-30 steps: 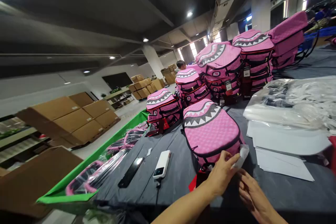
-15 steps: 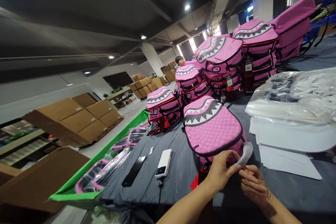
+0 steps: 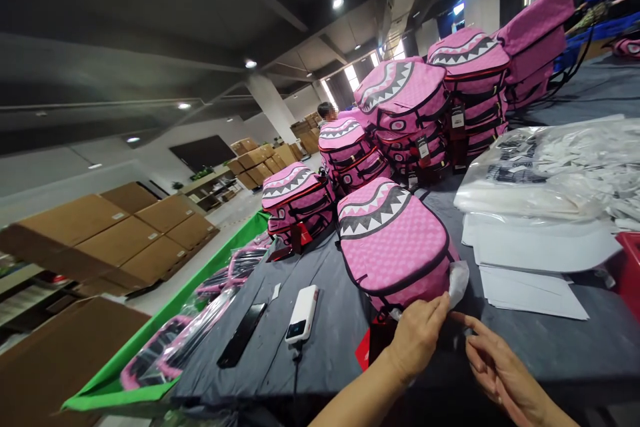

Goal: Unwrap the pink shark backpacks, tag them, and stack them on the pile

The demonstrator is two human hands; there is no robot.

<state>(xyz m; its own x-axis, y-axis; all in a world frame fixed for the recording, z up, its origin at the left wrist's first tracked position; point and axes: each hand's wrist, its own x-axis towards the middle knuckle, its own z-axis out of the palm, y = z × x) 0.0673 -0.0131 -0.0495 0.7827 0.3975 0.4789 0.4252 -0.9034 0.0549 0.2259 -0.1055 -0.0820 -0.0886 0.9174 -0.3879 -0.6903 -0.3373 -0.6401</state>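
A pink backpack with a shark-tooth mouth lies on the grey bench. At its near edge the left hand pinches a crumpled clear plastic bag against it. The right hand hovers open just beside, index finger extended. A white power bank lies left of the backpack.

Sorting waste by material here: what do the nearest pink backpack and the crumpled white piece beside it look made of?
Pink backpack: seemingly woven synthetic fabric, matte, with checkered texture and printed teeth. Crumpled white piece: probably thin plastic film or tissue, translucent and wrinkled; unclear which.
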